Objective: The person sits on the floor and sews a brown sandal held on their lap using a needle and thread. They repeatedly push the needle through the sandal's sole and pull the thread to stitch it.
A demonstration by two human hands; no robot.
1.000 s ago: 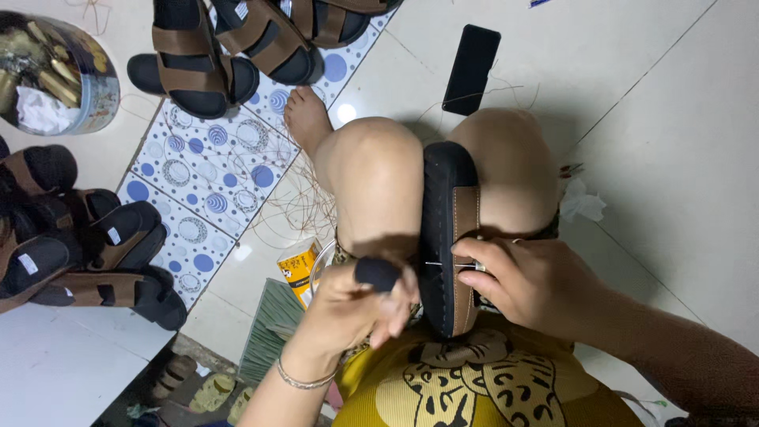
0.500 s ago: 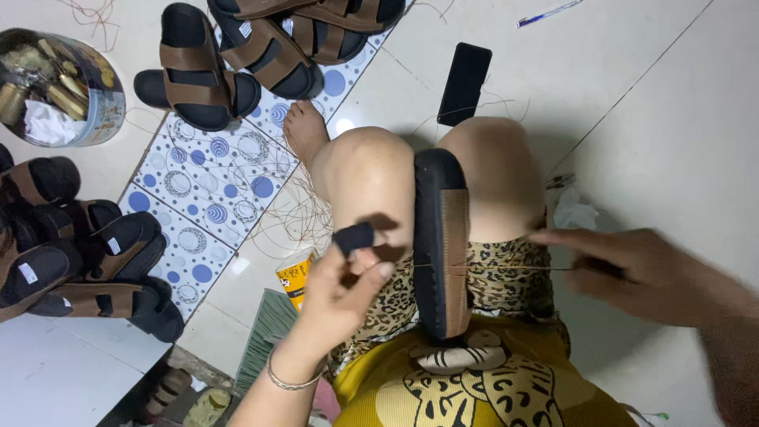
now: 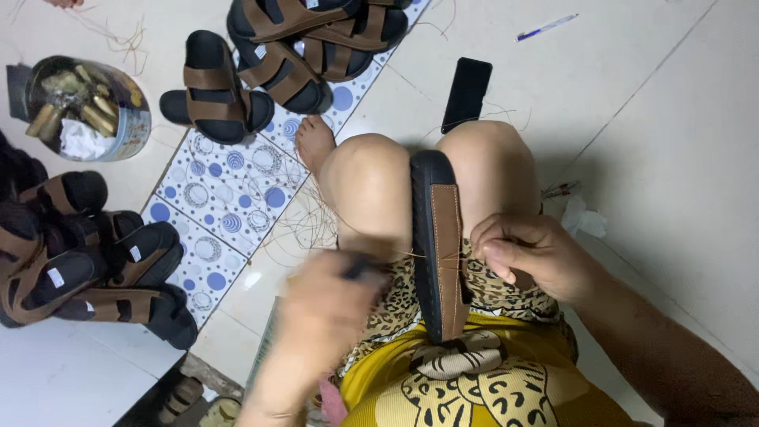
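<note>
A black-soled sandal [image 3: 437, 245] with a brown strap stands on its edge, wedged between the person's bare knees, its length running from the knees back toward the lap. A thin thread [image 3: 411, 255] runs across the strap from one hand to the other. The right hand [image 3: 531, 257] sits just beside the sandal's right face, fingers pinched together on the thread where it meets the strap. The left hand [image 3: 328, 316] is blurred, on the sandal's left side and a little apart from it; its fingers are closed around a small dark tool [image 3: 362, 267], though what kind cannot be told. Loose threads [image 3: 304, 225] lie scattered on the floor beside the left knee. Beyond the knees a black phone [image 3: 467, 93] lies flat on the pale floor, and a pen [image 3: 545, 27] lies farther off. A patterned blue-and-white tile strip [image 3: 229, 205] runs along the person's left, with finished brown-and-black sandals [image 3: 296, 39] heaped at its far end and another pile of sandals [image 3: 79, 253] to its left. A round tin [image 3: 83, 107] holding small items stands near that pile.
</note>
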